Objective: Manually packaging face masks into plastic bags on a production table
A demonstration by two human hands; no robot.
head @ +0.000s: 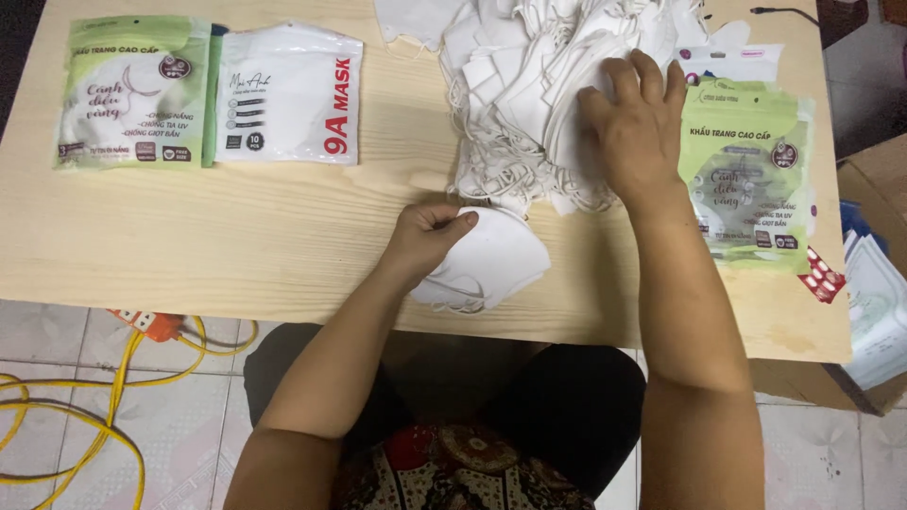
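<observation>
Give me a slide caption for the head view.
Left hand grips folded white masks while right hand rests on loose mask pile.

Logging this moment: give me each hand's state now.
Left hand: closed, pinching a small stack of folded white fabric face masks.
Right hand: open, palm down on the heap of loose white masks.

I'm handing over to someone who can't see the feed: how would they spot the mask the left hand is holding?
Start at the light wooden table and find the big heap of loose white masks under the right hand. Just below it, at the near edge, the left hand pinches a small folded stack of white masks. Unlike the tangled heap, it lies apart and neatly folded.
</observation>
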